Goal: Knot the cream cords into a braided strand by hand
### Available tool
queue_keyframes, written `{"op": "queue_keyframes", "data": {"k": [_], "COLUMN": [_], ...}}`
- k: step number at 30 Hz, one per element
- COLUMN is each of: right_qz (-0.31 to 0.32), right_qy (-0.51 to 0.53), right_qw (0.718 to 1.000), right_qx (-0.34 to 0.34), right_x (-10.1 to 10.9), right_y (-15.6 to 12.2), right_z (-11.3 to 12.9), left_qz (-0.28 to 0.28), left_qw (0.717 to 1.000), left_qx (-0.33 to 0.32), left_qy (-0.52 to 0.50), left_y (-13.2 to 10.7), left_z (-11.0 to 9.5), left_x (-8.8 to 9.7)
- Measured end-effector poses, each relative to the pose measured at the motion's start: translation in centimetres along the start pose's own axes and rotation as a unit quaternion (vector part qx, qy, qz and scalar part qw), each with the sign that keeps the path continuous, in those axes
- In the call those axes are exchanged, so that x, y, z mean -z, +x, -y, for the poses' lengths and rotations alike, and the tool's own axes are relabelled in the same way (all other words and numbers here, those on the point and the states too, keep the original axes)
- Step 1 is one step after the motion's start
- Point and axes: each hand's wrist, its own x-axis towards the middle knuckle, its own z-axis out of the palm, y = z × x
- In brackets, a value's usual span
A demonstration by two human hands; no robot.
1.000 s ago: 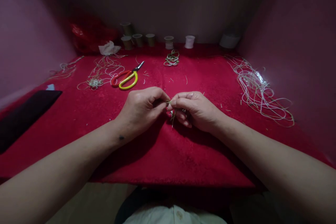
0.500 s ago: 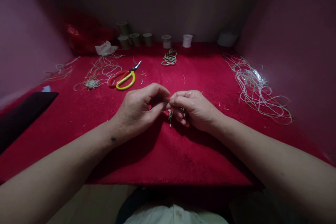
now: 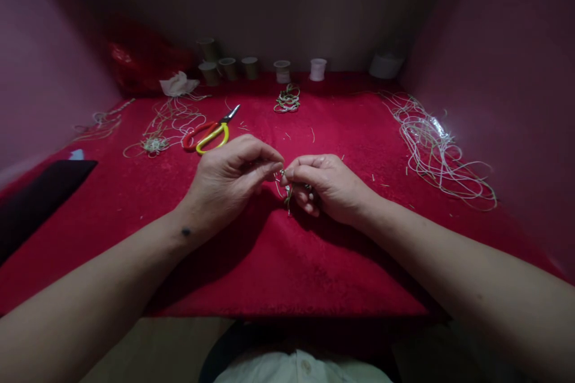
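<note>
Both hands meet above the middle of the red-covered table (image 3: pixel 296 263). My right hand (image 3: pixel 326 182) is closed, thumb and forefinger pinching a small knotted green-and-white cord (image 3: pixel 288 194); its loose ends hang below the fingers, and part of it is hidden in the curled palm. Close on the left, my left hand (image 3: pixel 231 173) pinches with thumb and forefinger at a strand of the same cord. The fingertips of the two hands are slightly apart, with a bit of cord showing between them.
Scissors (image 3: pixel 212 136) with one red and one yellow handle lie beyond my left hand. Tangled cords (image 3: pixel 442 152) spread at right, more cords (image 3: pixel 157 143) at left. A cord bundle (image 3: pixel 287 99) lies before several spools (image 3: pixel 318 70). A dark object (image 3: pixel 42 206) rests at the left edge.
My left hand has drawn slightly left and turned, its thumb and forefinger closing together. A small gap with cord now shows between the hands. The right hand keeps its pinch.
</note>
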Motion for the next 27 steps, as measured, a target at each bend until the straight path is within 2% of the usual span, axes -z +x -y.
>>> {"op": "queue_keyframes", "data": {"k": [7,13,27], "right_qz": [-0.015,-0.023,-0.025], "right_qy": [0.044,0.076,0.079], "right_qw": [0.999,0.997,0.996], "right_qx": [-0.006,0.0,0.019], "right_x": [0.03,-0.03,0.33], "right_y": [0.22,0.37,0.42], "right_z": [-0.26,-0.27,-0.4], "left_qz": [-0.026,-0.003,0.018], "left_qw": [0.992,0.983,0.988], "left_qx": [-0.111,-0.161,-0.14], "left_qy": [0.06,0.091,0.062], "left_y": [-0.17,-0.52,-0.63], "left_z": [0.03,0.11,-0.17], "left_x": [0.05,-0.08,-0.04]}}
